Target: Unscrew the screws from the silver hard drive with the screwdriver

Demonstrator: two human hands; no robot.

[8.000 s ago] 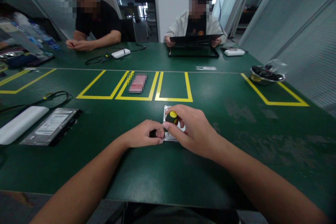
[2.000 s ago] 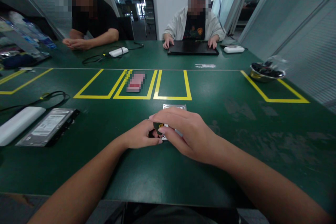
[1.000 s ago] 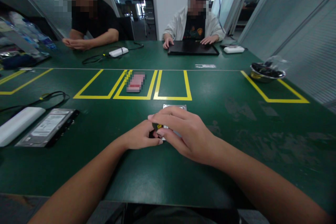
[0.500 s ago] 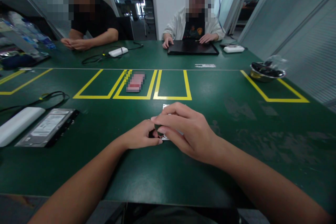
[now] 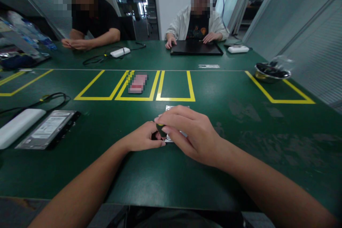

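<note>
1. Covering most of the small silver drive is your right hand; only the drive's far edge and a sliver of its near left corner show, so its label and screws cannot be read.
2. You have a screwdriver in that hand, but just a dark handle with a touch of yellow peeks out between your fingers; its shaft and tip are hidden.
3. Your right hand is curled closed around the handle, fingertips pinching it from above, with the handle standing roughly upright over the drive's near left corner.
4. Your left hand lies on the green table, fingers bent in close, thumb and forefinger pressed against the drive's left edge right beside the tool. Whether it pinches something small there is too dark to tell.
5. The drive sits flat on the table, just on your side of a yellow taped box.
6. To your left lie a larger hard drive and a white oblong box, well apart from your hands; the box is cut off by the frame edge.
7. Across the table, another person's hands rest on a black laptop.
</note>
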